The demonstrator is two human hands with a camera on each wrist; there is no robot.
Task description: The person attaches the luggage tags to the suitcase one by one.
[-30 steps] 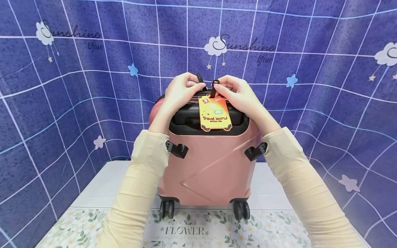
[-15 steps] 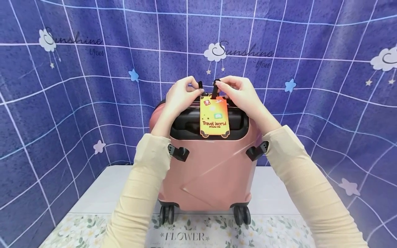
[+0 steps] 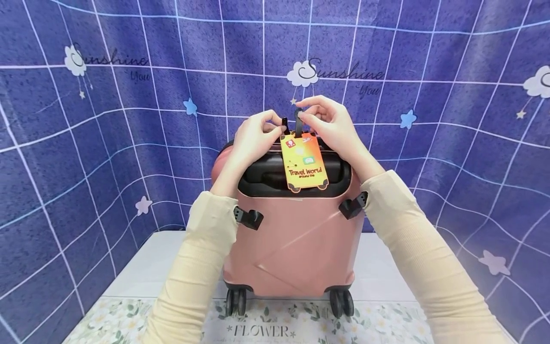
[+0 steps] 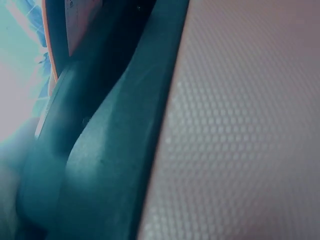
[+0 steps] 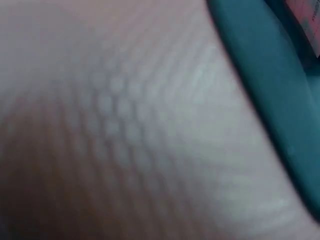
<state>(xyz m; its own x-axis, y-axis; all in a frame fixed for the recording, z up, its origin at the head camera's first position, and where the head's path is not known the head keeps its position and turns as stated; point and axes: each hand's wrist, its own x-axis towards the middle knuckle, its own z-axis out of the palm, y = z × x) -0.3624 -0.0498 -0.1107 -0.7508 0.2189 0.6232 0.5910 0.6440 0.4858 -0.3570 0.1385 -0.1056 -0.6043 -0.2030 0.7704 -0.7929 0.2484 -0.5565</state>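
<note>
A pink hard-shell suitcase (image 3: 296, 248) stands upright on its wheels in the middle of the head view. Against its black top handle (image 3: 264, 174) hangs a yellow-orange luggage tag (image 3: 304, 165) on a black strap (image 3: 299, 126). My right hand (image 3: 337, 126) pinches the upper part of this strap between thumb and fingers. Just left of it, my left hand (image 3: 255, 136) pinches the strap's other black end (image 3: 285, 125). Both wrist views look closely at the textured suitcase shell (image 4: 240, 125) and show no fingers; the tag's edge (image 4: 55, 45) appears in the left one.
Behind the suitcase hangs a purple-blue gridded curtain (image 3: 240, 52), which also lines both sides. Under it lies a white surface (image 3: 146, 263) with a flower-printed mat (image 3: 116, 320) in front. Black camera mounts (image 3: 248, 218) sit at both cuffs.
My right hand has risen slightly and the strap stands straighter in its grip. The tag swung upright, then tilted, its bottom moving right. My left hand stays near the other strap end.
</note>
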